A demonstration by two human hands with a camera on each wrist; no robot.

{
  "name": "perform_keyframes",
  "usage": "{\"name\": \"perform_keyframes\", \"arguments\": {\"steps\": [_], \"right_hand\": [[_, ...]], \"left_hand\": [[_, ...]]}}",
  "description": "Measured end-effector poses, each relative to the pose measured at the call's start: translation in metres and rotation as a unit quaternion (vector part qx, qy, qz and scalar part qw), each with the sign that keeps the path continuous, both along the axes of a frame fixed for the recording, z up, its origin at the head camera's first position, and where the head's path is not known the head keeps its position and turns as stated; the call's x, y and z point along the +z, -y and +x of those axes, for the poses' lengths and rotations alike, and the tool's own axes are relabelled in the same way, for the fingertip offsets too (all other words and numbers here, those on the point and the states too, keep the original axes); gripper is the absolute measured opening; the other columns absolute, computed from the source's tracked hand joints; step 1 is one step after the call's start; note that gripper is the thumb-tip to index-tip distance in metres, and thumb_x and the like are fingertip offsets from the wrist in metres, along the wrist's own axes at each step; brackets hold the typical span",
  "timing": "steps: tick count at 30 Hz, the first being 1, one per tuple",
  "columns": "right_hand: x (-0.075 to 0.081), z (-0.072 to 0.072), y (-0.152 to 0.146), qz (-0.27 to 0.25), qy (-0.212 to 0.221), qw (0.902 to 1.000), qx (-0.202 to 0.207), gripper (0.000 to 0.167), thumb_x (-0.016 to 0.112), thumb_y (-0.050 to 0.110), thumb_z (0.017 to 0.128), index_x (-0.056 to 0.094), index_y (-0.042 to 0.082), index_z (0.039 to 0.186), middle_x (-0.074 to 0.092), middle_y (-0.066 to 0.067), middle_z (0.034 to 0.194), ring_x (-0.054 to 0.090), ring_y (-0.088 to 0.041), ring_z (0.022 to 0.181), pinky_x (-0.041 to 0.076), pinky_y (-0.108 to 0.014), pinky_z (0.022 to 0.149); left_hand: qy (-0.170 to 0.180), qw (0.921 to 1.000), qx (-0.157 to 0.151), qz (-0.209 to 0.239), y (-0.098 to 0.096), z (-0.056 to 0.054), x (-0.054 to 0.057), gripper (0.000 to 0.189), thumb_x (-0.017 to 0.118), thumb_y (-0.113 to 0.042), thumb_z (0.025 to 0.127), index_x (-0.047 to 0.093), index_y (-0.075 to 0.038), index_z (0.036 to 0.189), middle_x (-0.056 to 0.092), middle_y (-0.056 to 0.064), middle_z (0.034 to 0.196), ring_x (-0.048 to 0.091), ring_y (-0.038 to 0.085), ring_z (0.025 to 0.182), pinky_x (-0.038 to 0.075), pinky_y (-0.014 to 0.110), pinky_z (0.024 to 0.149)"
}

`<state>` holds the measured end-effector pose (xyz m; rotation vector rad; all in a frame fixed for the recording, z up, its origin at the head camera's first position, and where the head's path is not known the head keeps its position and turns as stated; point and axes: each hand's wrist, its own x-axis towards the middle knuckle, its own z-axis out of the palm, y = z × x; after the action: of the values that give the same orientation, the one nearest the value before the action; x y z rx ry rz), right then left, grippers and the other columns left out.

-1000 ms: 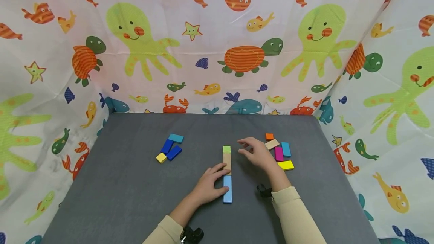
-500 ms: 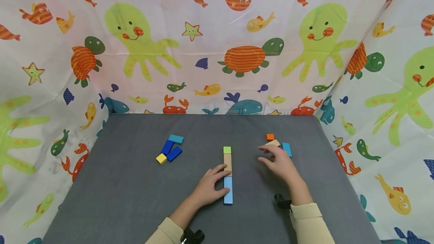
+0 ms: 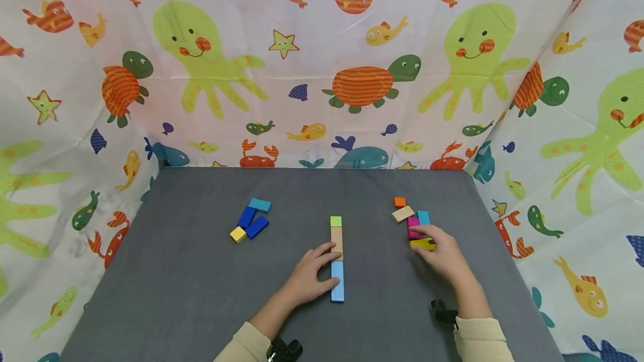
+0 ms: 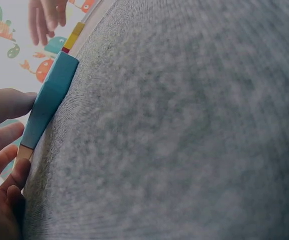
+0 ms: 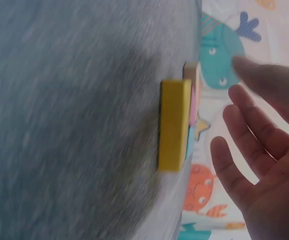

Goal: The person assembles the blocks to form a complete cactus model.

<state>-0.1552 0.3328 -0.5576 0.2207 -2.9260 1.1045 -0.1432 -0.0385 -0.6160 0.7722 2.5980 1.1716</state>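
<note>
A line of blocks stands mid-table: a light blue block (image 3: 337, 290) nearest, then a tan wooden block (image 3: 336, 236), with a small green block (image 3: 336, 221) at the far end. My left hand (image 3: 308, 279) rests against its left side, thumb at the blue block and fingertips at the wooden one. The left wrist view shows the thumb (image 4: 19, 103) along the blue block. On the right, my right hand (image 3: 446, 257) is over a yellow block (image 3: 418, 244), partly covering it. In the right wrist view, its fingers are spread apart from the yellow block (image 5: 173, 125).
Around the right hand lie a magenta block (image 3: 412, 228), a blue block (image 3: 424, 217), a wooden block (image 3: 402, 214) and an orange block (image 3: 399, 202). At left are dark blue blocks (image 3: 257, 227), a teal block (image 3: 260, 205) and a yellow cube (image 3: 238, 234). A sea-animal curtain (image 3: 302, 32) surrounds the grey table (image 3: 201, 295).
My right hand has moved right and nearer, from beside the line of blocks to over the yellow block. My left hand has stayed at the line.
</note>
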Motion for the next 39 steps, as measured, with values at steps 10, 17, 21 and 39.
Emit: {"name": "perform_keyframes", "arguments": {"steps": [10, 17, 21, 39], "right_hand": [[-0.008, 0.005, -0.021, 0.056, 0.080, 0.9952, -0.007, 0.045, 0.083, 0.008, 0.089, 0.071, 0.009, 0.133, 0.061, -0.024, 0.141, 0.053, -0.046, 0.126, 0.043, -0.070, 0.107], [-0.015, 0.004, -0.022, 0.085, 0.066, 0.9940, -0.020, 0.040, 0.081, 0.005, 0.091, 0.073, 0.006, 0.130, 0.063, -0.022, 0.133, 0.052, -0.042, 0.119, 0.047, -0.066, 0.104], [-0.016, 0.002, -0.022, 0.095, 0.069, 0.9927, -0.029, 0.038, 0.081, 0.005, 0.091, 0.073, 0.007, 0.128, 0.061, -0.022, 0.134, 0.050, -0.042, 0.121, 0.047, -0.066, 0.105], [0.000, 0.003, -0.015, 0.078, 0.037, 0.9959, 0.027, 0.039, 0.083, 0.019, 0.092, 0.073, 0.007, 0.128, 0.069, -0.014, 0.123, 0.060, -0.031, 0.107, 0.054, -0.058, 0.097]], "left_hand": [[0.000, 1.0000, -0.001, -0.002, 0.000, 0.000, 0.003, 0.057, 0.075, -0.035, 0.097, 0.062, -0.019, 0.150, 0.044, 0.002, 0.167, 0.050, 0.030, 0.139, 0.046, 0.057, 0.109], [0.003, 1.0000, -0.001, -0.004, 0.000, -0.001, 0.001, 0.058, 0.074, -0.036, 0.097, 0.061, -0.021, 0.151, 0.043, -0.001, 0.167, 0.050, 0.028, 0.139, 0.046, 0.056, 0.108], [0.001, 1.0000, 0.000, -0.006, 0.000, 0.000, 0.002, 0.057, 0.074, -0.037, 0.097, 0.061, -0.021, 0.151, 0.044, -0.001, 0.167, 0.053, 0.025, 0.131, 0.048, 0.052, 0.104], [-0.006, 1.0000, -0.001, -0.003, 0.000, 0.000, 0.003, 0.057, 0.075, -0.035, 0.097, 0.062, -0.019, 0.150, 0.045, 0.002, 0.166, 0.055, 0.026, 0.127, 0.050, 0.051, 0.101]]}}
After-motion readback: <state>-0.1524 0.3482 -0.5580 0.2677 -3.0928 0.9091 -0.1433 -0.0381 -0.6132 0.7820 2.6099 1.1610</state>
